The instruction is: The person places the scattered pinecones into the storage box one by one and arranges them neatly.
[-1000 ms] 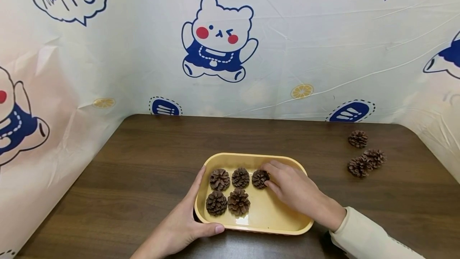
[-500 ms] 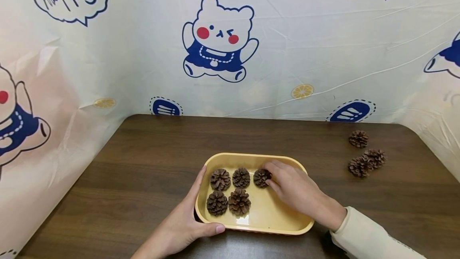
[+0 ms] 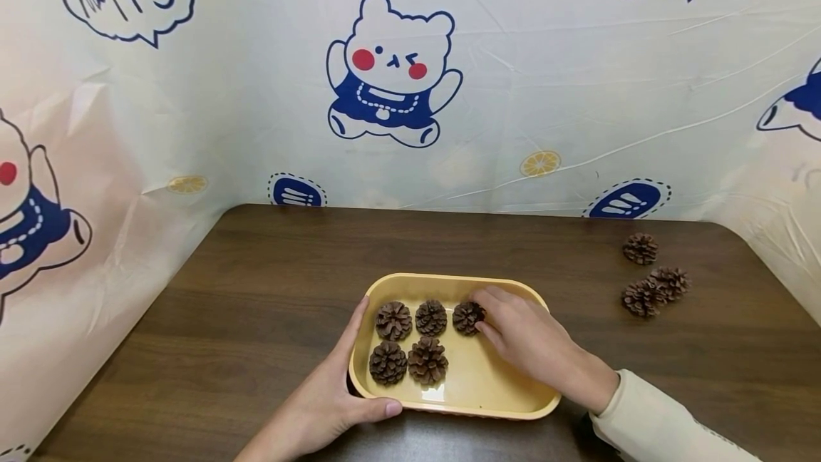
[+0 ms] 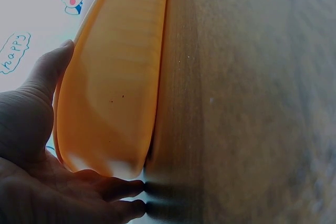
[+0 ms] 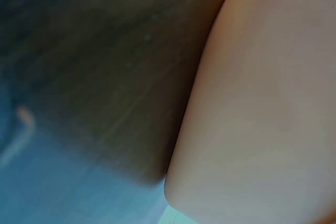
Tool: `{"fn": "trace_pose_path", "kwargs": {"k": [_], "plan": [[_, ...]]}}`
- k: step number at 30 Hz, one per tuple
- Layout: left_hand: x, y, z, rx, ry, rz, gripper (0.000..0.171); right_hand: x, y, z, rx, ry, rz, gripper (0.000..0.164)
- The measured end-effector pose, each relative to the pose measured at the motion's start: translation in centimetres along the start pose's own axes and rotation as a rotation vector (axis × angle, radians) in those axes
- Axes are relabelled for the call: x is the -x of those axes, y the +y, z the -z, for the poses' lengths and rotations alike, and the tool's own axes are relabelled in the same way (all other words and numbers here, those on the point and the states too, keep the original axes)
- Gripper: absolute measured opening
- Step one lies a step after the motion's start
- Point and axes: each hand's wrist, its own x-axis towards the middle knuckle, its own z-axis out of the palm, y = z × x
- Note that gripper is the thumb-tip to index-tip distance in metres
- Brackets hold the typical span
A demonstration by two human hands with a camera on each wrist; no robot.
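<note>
A yellow rectangular tray [image 3: 474,401] sits on the table with several brown pine cones in it. My left hand [image 3: 327,391] grips its left end, thumb on the near rim and fingers along the side; the left wrist view shows this hand [image 4: 31,145] against the tray's outer wall [image 4: 110,77]. My right hand [image 3: 529,337] reaches into the far right part and pinches a pine cone [image 3: 467,318] at the right end of the back row. Left of it lie two more pine cones [image 3: 430,317]. A nearer row holds two pine cones [image 3: 427,361].
Three loose pine cones [image 3: 640,249] rest on the dark wooden table [image 3: 269,255] at the far right, two of them touching. A white printed sheet [image 3: 513,91] hangs behind and at both sides. The right wrist view is mostly filled by a blurred pale surface.
The pine cone in my right hand has shifted very slightly right. Both hands and the tray stay nearly in place.
</note>
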Motion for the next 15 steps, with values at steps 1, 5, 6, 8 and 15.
{"fn": "trace_pose_path", "kwargs": {"k": [1,5,6,8,15], "plan": [[0.0,0.0,0.0,-0.002,0.0,0.001,0.136,0.0,0.01,-0.01,-0.001,0.002,0.001,0.028],[-0.03,0.0,-0.01,-0.003,-0.002,0.006,0.136,-0.01,0.03,-0.07,-0.002,0.002,-0.002,0.028],[-0.04,0.01,-0.01,-0.001,-0.002,0.008,0.136,-0.01,0.02,-0.08,-0.002,0.001,-0.003,0.028],[-0.03,0.03,-0.01,-0.002,-0.001,0.012,0.136,-0.02,0.02,-0.09,-0.001,-0.001,-0.007,0.028],[0.01,0.02,-0.01,-0.01,0.004,0.017,0.136,-0.04,0.01,-0.13,0.007,0.001,-0.009,0.03]]}}
